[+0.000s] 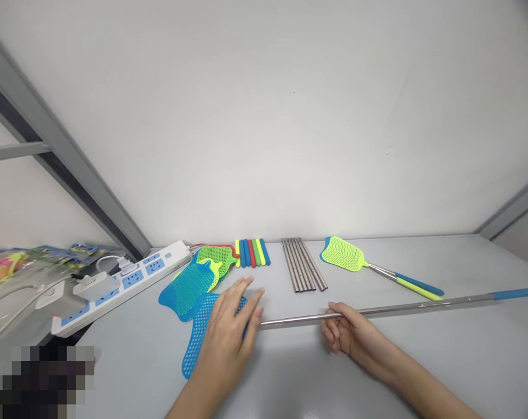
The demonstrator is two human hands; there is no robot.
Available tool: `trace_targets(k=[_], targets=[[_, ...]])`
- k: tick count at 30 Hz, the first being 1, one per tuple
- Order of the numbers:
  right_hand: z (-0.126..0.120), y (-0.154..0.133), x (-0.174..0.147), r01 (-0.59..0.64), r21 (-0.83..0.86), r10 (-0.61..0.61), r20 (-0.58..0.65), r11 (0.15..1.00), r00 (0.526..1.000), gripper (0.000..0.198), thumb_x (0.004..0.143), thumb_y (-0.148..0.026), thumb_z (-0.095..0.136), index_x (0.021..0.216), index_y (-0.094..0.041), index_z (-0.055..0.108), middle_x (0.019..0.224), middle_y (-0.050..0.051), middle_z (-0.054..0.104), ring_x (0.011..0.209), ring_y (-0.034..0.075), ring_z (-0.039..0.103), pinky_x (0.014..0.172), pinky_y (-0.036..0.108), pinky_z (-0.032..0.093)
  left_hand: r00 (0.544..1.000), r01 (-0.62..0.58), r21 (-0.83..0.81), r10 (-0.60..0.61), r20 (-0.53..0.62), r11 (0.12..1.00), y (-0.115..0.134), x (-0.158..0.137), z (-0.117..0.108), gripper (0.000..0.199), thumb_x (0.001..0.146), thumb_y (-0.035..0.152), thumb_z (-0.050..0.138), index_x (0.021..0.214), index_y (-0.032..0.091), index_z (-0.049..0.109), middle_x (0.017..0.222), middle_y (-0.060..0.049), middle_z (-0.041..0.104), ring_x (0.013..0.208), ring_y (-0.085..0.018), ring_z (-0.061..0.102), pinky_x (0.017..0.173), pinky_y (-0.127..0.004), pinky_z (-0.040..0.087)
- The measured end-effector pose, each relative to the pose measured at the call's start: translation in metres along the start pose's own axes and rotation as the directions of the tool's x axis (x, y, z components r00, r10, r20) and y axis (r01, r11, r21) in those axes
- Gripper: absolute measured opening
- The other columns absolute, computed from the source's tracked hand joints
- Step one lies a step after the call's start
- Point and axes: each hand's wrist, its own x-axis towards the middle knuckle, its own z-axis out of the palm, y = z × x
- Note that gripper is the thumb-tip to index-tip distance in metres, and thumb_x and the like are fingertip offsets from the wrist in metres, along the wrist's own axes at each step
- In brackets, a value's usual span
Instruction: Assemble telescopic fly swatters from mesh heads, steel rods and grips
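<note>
Across the front of the table reaches a long fly swatter, its metal telescopic rod (290,320) drawn out to a blue handle (514,294) at the far right. My right hand (353,336) is closed around the middle of that rod. At the other end, my left hand (229,334) rests over the swatter's blue perforated head (197,334), with its fingers stretched out. The palm and fingers hide where head and rod meet. Just beyond the left hand, loose swatter heads in blue (189,291), yellow and green (218,259) overlap in a pile.
Colored handles (252,253) lie in a row near the wall, beside several metal rods (303,265). Swatters with a yellow-green head (342,254) in front lie back right. A power strip (128,285) with plugged-in chargers and plastic-wrapped items (14,291) occupy the left.
</note>
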Motion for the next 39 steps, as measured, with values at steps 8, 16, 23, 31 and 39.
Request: trace_targets(k=[8, 16, 23, 31, 39], targets=[[-0.011, -0.016, -0.002, 0.05, -0.035, -0.051, -0.024, 0.998, 0.998, 0.038, 0.08, -0.039, 0.035, 0.051, -0.016, 0.044, 0.055, 0.002, 0.046, 0.052, 0.013, 0.042, 0.059, 0.029, 0.033, 0.912, 0.384, -0.02, -0.383, -0.145, 0.923, -0.007, 0.007, 0.0, 0.04, 0.079, 0.034, 0.037, 0.117, 0.022, 0.037, 0.121, -0.009, 0.037, 0.114, -0.024, 0.03, 0.09, -0.043, 0.027], [-0.016, -0.024, -0.004, 0.094, -0.078, -0.098, -0.051, 0.993, 0.994, 0.038, 0.08, -0.037, 0.035, 0.048, -0.016, 0.043, 0.053, 0.001, 0.045, 0.053, 0.012, 0.042, 0.059, 0.028, 0.033, 0.776, 0.62, -0.314, -0.622, 0.107, 0.719, -0.014, 0.011, 0.001, 0.046, 0.073, 0.048, 0.04, 0.109, 0.021, 0.041, 0.105, -0.006, 0.051, 0.101, -0.022, 0.046, 0.082, -0.036, 0.037], [-0.025, -0.023, -0.005, -0.005, -0.09, 0.009, 0.044, 0.996, 0.999, 0.04, 0.08, -0.043, 0.03, 0.052, -0.016, 0.041, 0.057, 0.002, 0.048, 0.047, 0.012, 0.043, 0.043, 0.025, 0.031, 0.736, 0.665, -0.347, -0.659, 0.154, 0.661, -0.01, 0.01, 0.003, 0.036, 0.068, 0.051, 0.044, 0.091, 0.023, 0.047, 0.088, -0.001, 0.056, 0.081, -0.02, 0.054, 0.072, -0.031, 0.041], [-0.031, -0.02, -0.003, -0.014, -0.104, 0.019, 0.046, 0.994, 0.999, 0.041, 0.08, -0.045, 0.029, 0.052, -0.016, 0.038, 0.057, 0.002, 0.048, 0.047, 0.011, 0.045, 0.039, 0.022, 0.028, 0.722, 0.683, -0.347, -0.666, 0.189, 0.642, -0.005, 0.005, 0.008, 0.037, 0.067, 0.053, 0.044, 0.088, 0.022, 0.046, 0.074, 0.0, 0.056, 0.068, -0.019, 0.055, 0.062, -0.03, 0.042], [-0.028, -0.016, -0.001, -0.02, -0.11, 0.025, 0.04, 0.994, 0.999, 0.042, 0.079, -0.047, 0.03, 0.051, -0.017, 0.037, 0.057, 0.002, 0.05, 0.047, 0.011, 0.046, 0.041, 0.023, 0.03, 0.732, 0.674, -0.34, -0.654, 0.188, 0.656, -0.002, 0.002, 0.012, 0.036, 0.068, 0.053, 0.042, 0.087, 0.022, 0.044, 0.074, 0.0, 0.056, 0.068, -0.019, 0.056, 0.062, -0.03, 0.042]])
